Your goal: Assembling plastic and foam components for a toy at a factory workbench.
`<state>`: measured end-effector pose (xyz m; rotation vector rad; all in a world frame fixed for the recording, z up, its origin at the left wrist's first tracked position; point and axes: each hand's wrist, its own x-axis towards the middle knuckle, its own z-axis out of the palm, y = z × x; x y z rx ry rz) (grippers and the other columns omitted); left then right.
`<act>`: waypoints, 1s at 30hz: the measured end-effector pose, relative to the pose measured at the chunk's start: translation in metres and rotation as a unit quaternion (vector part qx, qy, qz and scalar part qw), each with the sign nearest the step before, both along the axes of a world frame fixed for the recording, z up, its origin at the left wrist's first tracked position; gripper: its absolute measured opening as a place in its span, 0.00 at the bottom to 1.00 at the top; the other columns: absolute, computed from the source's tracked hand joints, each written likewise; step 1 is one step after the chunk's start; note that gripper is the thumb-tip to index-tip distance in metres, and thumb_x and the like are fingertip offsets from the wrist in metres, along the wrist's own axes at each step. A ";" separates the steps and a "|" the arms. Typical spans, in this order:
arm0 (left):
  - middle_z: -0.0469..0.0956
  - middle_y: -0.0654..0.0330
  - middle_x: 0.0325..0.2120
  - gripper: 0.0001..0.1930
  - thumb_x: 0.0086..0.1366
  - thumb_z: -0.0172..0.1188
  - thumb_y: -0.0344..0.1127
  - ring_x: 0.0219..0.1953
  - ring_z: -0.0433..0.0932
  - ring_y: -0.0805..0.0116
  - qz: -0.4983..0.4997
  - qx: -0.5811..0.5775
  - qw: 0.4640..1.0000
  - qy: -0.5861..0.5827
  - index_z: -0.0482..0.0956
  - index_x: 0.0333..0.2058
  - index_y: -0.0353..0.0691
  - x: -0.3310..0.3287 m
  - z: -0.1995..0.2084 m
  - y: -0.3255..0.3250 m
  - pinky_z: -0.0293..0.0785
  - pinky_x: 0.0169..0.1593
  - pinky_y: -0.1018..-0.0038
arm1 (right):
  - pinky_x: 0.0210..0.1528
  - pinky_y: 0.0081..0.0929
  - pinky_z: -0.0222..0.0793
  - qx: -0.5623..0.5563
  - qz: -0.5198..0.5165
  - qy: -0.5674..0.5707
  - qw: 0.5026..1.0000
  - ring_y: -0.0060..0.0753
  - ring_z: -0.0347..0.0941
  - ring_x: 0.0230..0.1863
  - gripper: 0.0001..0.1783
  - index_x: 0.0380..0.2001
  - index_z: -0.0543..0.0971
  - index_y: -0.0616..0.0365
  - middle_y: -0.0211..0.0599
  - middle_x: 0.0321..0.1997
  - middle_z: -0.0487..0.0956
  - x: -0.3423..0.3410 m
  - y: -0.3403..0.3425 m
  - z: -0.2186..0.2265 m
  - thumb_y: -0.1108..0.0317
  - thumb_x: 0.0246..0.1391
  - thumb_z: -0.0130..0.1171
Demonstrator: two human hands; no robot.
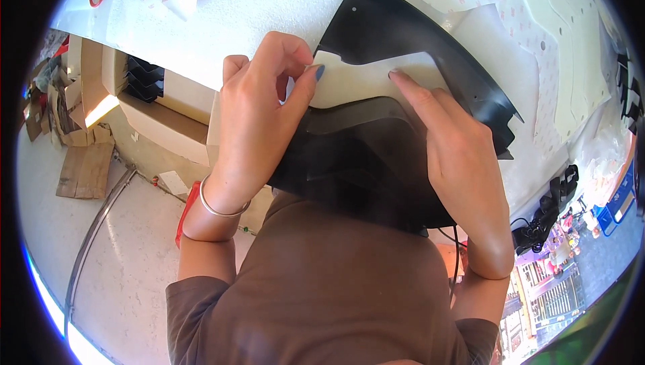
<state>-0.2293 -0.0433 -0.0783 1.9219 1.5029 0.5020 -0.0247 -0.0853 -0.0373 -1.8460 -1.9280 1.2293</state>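
A black curved plastic panel (396,19) lies over the near edge of the work surface, close to my body. Along its middle sits a pale, wavy-edged adhesive piece (363,83). At that piece's left end my left hand (265,86) pinches its edge between thumb and forefinger, the other fingers curled. My right hand (457,137) rests over the panel's right part, its forefinger stretched out with the tip on the pale piece. The right hand's other fingers are partly hidden beneath it.
White foam sheeting (255,2) covers the work surface. Pale cut-out sheets on printed backing paper (564,49) lie at the right. An open cardboard box (164,123) with stacked black parts (144,79) stands at left. Flattened cardboard (87,170) and a dark cable (94,231) lie on the floor.
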 end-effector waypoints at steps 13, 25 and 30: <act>0.71 0.66 0.15 0.09 0.58 0.58 0.26 0.16 0.68 0.70 -0.067 0.032 0.995 0.063 0.67 0.32 0.43 0.000 0.005 0.006 0.54 0.34 0.73 | 0.42 0.39 0.67 -0.021 0.000 -0.009 1.000 0.56 0.71 0.38 0.29 0.52 0.73 0.57 0.49 0.36 0.72 -0.002 0.005 0.003 0.87 0.46 0.41; 0.68 0.65 0.12 0.09 0.60 0.58 0.29 0.16 0.67 0.65 -0.116 0.032 0.986 0.113 0.65 0.33 0.43 -0.001 0.006 0.010 0.53 0.34 0.71 | 0.42 0.38 0.66 -0.047 0.010 0.011 0.999 0.56 0.70 0.38 0.28 0.52 0.71 0.57 0.50 0.38 0.72 0.004 0.004 0.005 0.86 0.46 0.42; 0.68 0.66 0.11 0.10 0.59 0.59 0.30 0.15 0.66 0.65 -0.127 0.048 0.981 0.135 0.65 0.33 0.43 -0.001 0.005 0.011 0.53 0.34 0.72 | 0.41 0.34 0.67 -0.063 -0.036 0.031 0.997 0.54 0.71 0.38 0.19 0.48 0.72 0.62 0.50 0.39 0.73 0.006 -0.001 0.013 0.82 0.54 0.42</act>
